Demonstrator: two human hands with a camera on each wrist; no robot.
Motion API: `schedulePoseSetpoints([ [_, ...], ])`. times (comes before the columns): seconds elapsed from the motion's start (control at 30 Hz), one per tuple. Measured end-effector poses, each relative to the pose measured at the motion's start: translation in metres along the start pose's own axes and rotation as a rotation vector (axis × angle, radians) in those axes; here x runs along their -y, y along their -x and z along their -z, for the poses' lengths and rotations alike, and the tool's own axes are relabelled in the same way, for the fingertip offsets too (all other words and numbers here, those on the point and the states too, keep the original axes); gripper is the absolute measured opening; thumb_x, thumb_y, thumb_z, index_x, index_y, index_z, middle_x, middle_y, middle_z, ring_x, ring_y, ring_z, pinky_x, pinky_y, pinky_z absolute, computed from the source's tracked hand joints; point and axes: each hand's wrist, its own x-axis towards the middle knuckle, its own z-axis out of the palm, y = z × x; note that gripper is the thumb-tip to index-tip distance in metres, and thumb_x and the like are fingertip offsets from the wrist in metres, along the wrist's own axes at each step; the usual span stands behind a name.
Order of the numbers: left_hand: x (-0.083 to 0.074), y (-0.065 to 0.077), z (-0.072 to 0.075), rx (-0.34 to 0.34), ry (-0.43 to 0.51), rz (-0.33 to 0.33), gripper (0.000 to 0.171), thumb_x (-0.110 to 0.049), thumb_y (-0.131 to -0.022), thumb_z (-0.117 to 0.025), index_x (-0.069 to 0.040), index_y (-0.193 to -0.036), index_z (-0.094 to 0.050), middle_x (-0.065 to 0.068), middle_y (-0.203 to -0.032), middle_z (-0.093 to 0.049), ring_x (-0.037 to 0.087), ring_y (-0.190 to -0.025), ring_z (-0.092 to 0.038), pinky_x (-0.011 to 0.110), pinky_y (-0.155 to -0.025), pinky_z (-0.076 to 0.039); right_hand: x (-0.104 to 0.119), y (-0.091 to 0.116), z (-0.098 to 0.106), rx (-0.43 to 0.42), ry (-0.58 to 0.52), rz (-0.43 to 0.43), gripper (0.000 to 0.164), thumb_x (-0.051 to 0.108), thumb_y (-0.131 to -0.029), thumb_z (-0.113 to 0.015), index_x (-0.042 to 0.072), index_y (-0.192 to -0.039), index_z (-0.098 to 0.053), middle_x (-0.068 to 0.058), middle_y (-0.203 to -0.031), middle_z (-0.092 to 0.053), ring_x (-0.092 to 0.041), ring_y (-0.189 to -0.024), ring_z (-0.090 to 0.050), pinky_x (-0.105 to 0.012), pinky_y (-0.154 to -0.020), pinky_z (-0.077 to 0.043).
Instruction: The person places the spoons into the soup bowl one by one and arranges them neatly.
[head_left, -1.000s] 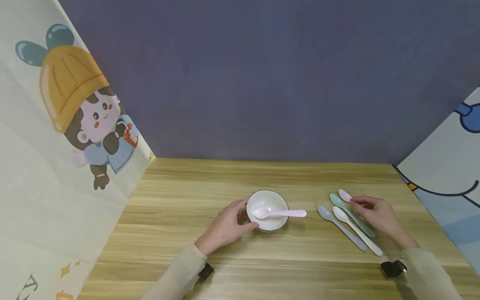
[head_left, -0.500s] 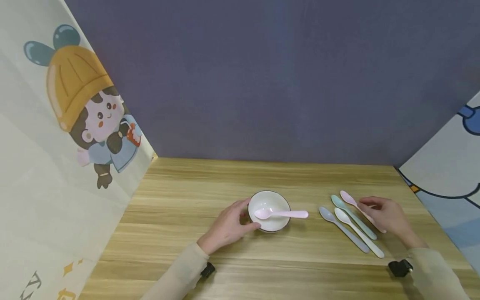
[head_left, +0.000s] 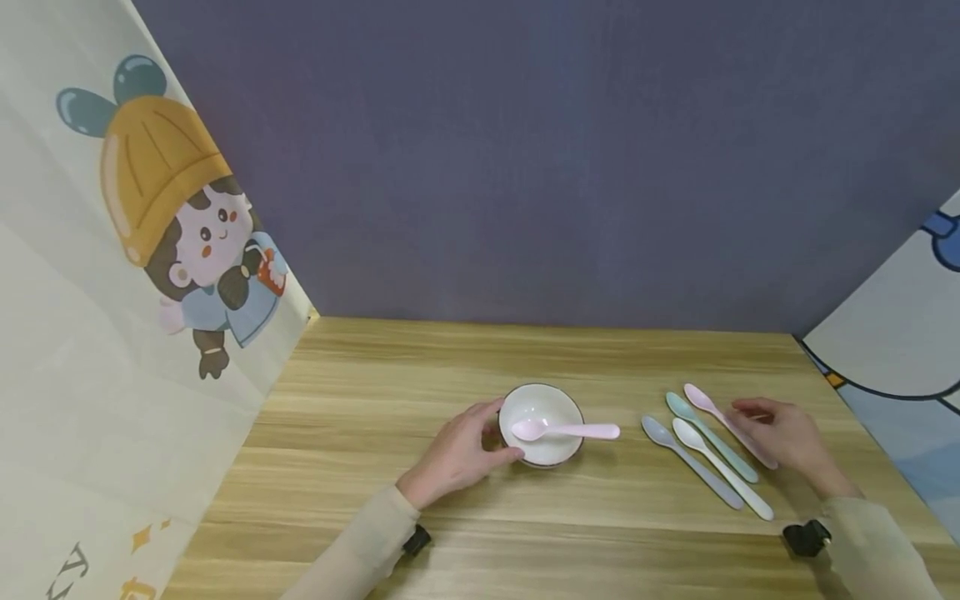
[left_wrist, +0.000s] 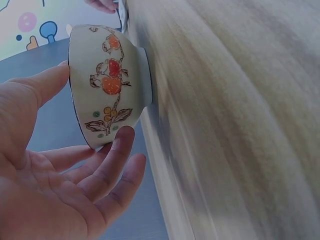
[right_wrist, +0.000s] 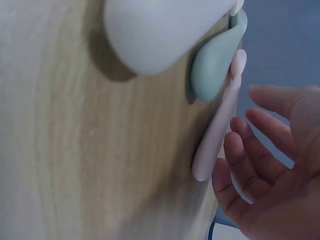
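Note:
My left hand [head_left: 459, 455] holds a small white bowl [head_left: 537, 403] by its left side, thumb and fingers spread around the rim. Orange fruit and leaf drawings decorate the bowl's outside [left_wrist: 106, 85] in the left wrist view. Inside it lies a pale pink spoon [head_left: 577, 431], its handle sticking out over the right rim. My right hand [head_left: 787, 437] hovers with loosely bent fingers beside another pink spoon [head_left: 720, 414], gripping nothing. That spoon's handle [right_wrist: 215, 135] lies close to the fingertips in the right wrist view.
Left of that pink spoon lie a mint green spoon [head_left: 708, 433], a white spoon [head_left: 720, 467] and a grey-purple spoon [head_left: 690, 461], roughly parallel on the wooden table [head_left: 390, 367]. A dark blue panel [head_left: 555, 167] rises behind; a cartoon-printed wall [head_left: 67, 333] stands at left.
My right hand has drawn back to the right from the outer pink spoon, uncovering its handle. My left hand stays on the bowl. The head view has shifted slightly.

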Motion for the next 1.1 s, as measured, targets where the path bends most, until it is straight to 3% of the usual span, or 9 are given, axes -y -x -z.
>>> schedulePoseSetpoints([
  [0.37, 0.001, -0.0003, 0.0, -0.001, 0.018, -0.004, 0.083, -0.047, -0.09, -0.084, -0.012, -0.159, -0.051, 0.006, -0.139, -0.069, 0.022, -0.111, -0.069, 0.047, -0.099, -0.054, -0.0035, -0.003, -0.0048, 0.06, 0.012, -0.056, 0.059, 0.045, -0.106, -0.064, -0.009, -0.131, -0.068, -0.034, -0.126, -0.07, -0.05, -0.109, -0.068, -0.055, -0.083, -0.056],
  [0.5, 0.0021, -0.0002, -0.0003, 0.001, 0.021, -0.006, 0.084, -0.047, -0.09, -0.084, -0.012, -0.159, -0.051, 0.006, -0.14, -0.069, 0.022, -0.112, -0.069, 0.046, -0.098, -0.055, -0.0004, -0.0017, -0.0036, 0.076, 0.009, -0.063, 0.06, 0.046, -0.105, -0.065, -0.008, -0.131, -0.068, -0.034, -0.127, -0.07, -0.049, -0.109, -0.068, -0.054, -0.082, -0.056],
  [0.83, 0.0029, 0.0012, 0.0003, 0.002, 0.024, 0.008, 0.083, -0.046, -0.091, -0.084, -0.013, -0.159, -0.051, 0.007, -0.145, -0.067, 0.023, -0.114, -0.07, 0.048, -0.102, -0.055, 0.0037, -0.0042, -0.0092, 0.057, 0.025, -0.021, 0.045, 0.038, -0.101, -0.073, -0.003, -0.12, -0.075, -0.026, -0.115, -0.076, -0.039, -0.098, -0.072, -0.035, -0.072, -0.053],
  [1.1, 0.0016, 0.0012, -0.0003, 0.005, 0.021, 0.005, 0.083, -0.048, -0.091, -0.084, -0.013, -0.159, -0.051, 0.008, -0.146, -0.066, 0.024, -0.116, -0.07, 0.051, -0.102, -0.055, 0.0016, -0.002, -0.0095, 0.049, 0.031, -0.005, 0.043, 0.034, -0.101, -0.073, -0.006, -0.119, -0.075, -0.028, -0.113, -0.076, -0.041, -0.098, -0.072, -0.039, -0.073, -0.056],
])
